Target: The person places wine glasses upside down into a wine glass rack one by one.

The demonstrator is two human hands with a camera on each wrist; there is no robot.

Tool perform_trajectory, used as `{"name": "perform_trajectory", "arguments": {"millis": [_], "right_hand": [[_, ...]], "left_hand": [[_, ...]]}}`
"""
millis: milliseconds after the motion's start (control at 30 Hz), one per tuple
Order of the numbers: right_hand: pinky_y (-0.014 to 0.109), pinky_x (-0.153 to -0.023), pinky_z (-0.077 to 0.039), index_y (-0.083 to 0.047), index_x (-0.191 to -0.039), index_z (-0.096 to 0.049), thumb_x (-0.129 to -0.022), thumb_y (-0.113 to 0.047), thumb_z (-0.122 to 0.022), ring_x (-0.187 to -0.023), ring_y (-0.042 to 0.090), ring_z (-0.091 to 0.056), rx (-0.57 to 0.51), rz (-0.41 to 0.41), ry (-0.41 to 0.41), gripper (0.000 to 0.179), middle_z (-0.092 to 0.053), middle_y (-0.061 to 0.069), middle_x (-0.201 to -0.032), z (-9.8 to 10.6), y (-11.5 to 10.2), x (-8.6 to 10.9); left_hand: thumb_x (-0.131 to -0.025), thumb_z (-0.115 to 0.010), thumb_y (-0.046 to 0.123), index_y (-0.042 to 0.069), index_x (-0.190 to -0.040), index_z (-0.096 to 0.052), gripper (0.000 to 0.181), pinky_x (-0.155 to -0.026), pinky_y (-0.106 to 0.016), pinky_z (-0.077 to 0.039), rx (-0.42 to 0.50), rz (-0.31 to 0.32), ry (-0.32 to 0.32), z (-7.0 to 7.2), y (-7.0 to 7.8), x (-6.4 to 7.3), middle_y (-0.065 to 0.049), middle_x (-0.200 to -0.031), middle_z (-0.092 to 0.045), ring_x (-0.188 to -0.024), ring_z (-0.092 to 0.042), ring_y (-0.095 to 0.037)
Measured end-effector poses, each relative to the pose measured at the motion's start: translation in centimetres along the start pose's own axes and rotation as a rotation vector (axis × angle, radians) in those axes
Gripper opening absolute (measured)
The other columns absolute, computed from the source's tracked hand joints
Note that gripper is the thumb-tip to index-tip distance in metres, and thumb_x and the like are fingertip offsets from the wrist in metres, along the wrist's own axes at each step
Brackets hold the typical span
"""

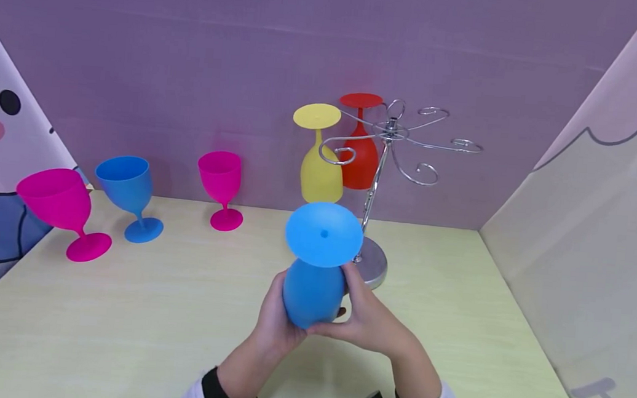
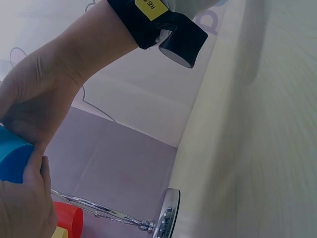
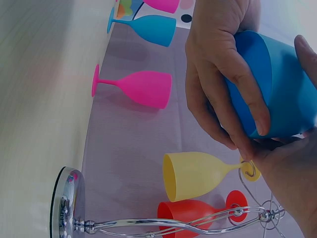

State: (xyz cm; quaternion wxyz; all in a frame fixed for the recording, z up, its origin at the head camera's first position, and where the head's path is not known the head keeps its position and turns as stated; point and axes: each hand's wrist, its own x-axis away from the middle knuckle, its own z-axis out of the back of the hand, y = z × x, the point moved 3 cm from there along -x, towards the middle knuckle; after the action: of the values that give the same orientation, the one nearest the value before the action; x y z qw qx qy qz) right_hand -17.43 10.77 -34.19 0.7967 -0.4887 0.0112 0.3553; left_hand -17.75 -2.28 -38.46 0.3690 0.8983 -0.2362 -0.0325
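Observation:
Both hands grip a blue goblet (image 1: pixel 313 294) held upside down above the table, its round foot turned up toward the head camera. My left hand (image 1: pixel 277 316) holds the bowl from the left, and my right hand (image 1: pixel 371 323) from the right, with the thumb low near the rim. In the right wrist view, fingers of the left hand (image 3: pixel 223 74) curl over the rim of the goblet (image 3: pixel 292 89). Just behind it stands a chrome stemware rack (image 1: pixel 371 196), where a yellow goblet (image 1: pixel 321 171) and a red goblet (image 1: pixel 361 159) hang upside down by their feet.
On the left of the pale table (image 1: pixel 176 325) stand three upright goblets: a pink one (image 1: pixel 63 199), a blue one (image 1: pixel 127 189) and another pink one (image 1: pixel 222 177). Several curled arms of the rack (image 1: pixel 455 146) spread out on its right without goblets. A purple backdrop (image 1: pixel 195 61) rises behind.

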Motion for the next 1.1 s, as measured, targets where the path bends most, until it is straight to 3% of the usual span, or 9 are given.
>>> {"name": "perform_trajectory", "arguments": {"millis": [500,1100], "right_hand": [[0.056,-0.096,-0.038,-0.021,-0.143,-0.007,-0.069,-0.024,-0.079,-0.129,0.029,-0.026,0.013,-0.01,0.004,0.103,-0.021,0.01,-0.144,-0.04,0.05,0.03],[0.056,-0.095,-0.038,-0.021,-0.142,-0.011,-0.068,-0.025,-0.08,-0.128,0.027,-0.028,0.024,-0.012,0.017,0.101,-0.025,0.008,-0.143,0.08,0.03,0.04]], "left_hand": [[-0.094,-0.027,0.046,0.018,-0.138,-0.018,0.053,-0.084,-0.035,-0.048,-0.021,0.016,0.03,0.07,-0.19,-0.18,-0.013,-0.133,-0.031,-0.111,-0.045,-0.029],[-0.094,-0.028,0.048,0.019,-0.139,-0.017,0.054,-0.086,-0.035,-0.047,-0.037,0.025,0.046,0.2,-0.24,-0.08,-0.012,-0.135,-0.03,-0.113,-0.044,-0.029]]}}
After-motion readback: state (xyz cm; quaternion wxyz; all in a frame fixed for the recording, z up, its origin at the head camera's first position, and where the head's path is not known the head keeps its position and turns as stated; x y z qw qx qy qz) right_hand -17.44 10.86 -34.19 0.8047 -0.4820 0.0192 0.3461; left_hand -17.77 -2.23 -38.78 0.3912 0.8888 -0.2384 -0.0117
